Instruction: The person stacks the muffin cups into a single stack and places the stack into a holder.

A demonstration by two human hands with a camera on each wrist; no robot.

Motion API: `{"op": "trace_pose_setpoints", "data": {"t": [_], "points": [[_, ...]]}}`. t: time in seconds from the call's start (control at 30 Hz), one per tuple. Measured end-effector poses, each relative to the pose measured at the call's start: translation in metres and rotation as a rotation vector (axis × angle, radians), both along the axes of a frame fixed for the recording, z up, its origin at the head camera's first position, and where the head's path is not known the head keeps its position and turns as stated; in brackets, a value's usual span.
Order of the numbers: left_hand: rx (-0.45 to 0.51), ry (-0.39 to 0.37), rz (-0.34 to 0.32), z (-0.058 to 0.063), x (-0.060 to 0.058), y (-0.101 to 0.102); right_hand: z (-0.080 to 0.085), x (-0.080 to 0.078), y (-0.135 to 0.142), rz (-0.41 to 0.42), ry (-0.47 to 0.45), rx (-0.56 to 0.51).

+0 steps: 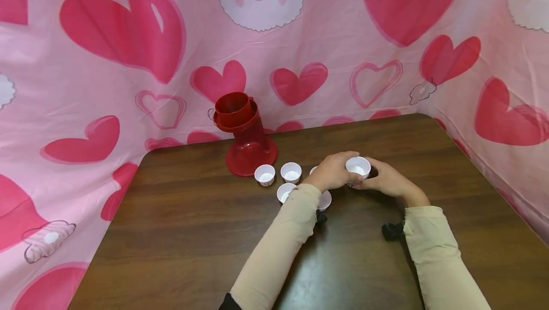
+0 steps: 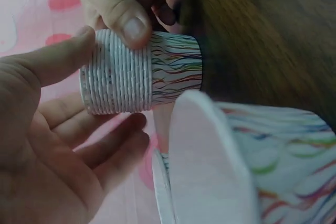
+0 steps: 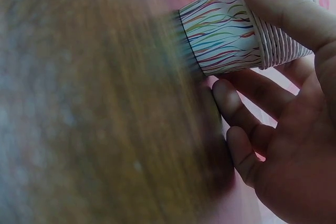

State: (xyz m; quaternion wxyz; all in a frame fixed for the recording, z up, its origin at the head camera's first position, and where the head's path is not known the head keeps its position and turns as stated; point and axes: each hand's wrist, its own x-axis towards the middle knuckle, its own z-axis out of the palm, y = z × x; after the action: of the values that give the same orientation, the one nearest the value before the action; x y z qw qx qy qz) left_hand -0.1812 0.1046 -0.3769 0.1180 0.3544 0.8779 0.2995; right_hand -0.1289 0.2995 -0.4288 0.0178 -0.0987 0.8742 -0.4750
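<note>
Beige sleeves [image 1: 274, 253] are lying nearest in the head view, slanting over the table [image 1: 180, 234] from 6 and 4 o'clock. Left hand [image 1: 334, 172] and right hand [image 1: 388, 179] are grasping the stack of paper cups [image 1: 358, 167] at its 9 and 3 o'clock; its mouth is facing up. Judgement: parting cups would be going best with a light pinch on one rim, the right hand steadying the rest, neither squeezing the thin walls.

Containers: stack's top cup is showing only white lining. Toward its 9 o'clock, loose cups [image 1: 291, 173] are standing upright, the two unobstructed ones showing bare white bottoms. Red stand [image 1: 249, 153], between 9 and 10 o'clock, is bearing a red cylinder [image 1: 233, 112]; contents: cannot tell.

Left wrist view: striped cup [image 2: 278, 161] is looming at 4 o'clock. Stack is lying at 10 o'clock, many rims nesting; left thumb and fingers are bracketing its mouth end.

Right wrist view: stack is sitting between 1 and 2 o'clock, right thumb crossing the rims.
</note>
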Motion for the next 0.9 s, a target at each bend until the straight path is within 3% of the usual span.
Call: {"op": "trace_pose_setpoints", "data": {"t": [0.3, 0.5, 0.6, 0.7, 0.9], "points": [[-0.107, 0.079, 0.068, 0.006, 0.005, 0.001, 0.002, 0.0, -0.002, 0.008, 0.017, -0.018], [-0.195, 0.193, 0.017, 0.007, 0.008, 0.0, 0.002, 0.003, -0.001, -0.003, -0.003, 0.001], [-0.152, 0.166, -0.026, 0.009, 0.008, -0.008, 0.001, 0.003, -0.001, -0.008, -0.013, 0.015], [-0.055, 0.092, -0.048, 0.017, 0.005, -0.023, 0.001, 0.002, -0.002, -0.009, -0.019, 0.007], [0.068, 0.039, 0.01, 0.037, -0.007, -0.068, 0.001, 0.001, -0.003, -0.017, -0.028, -0.008]]}}
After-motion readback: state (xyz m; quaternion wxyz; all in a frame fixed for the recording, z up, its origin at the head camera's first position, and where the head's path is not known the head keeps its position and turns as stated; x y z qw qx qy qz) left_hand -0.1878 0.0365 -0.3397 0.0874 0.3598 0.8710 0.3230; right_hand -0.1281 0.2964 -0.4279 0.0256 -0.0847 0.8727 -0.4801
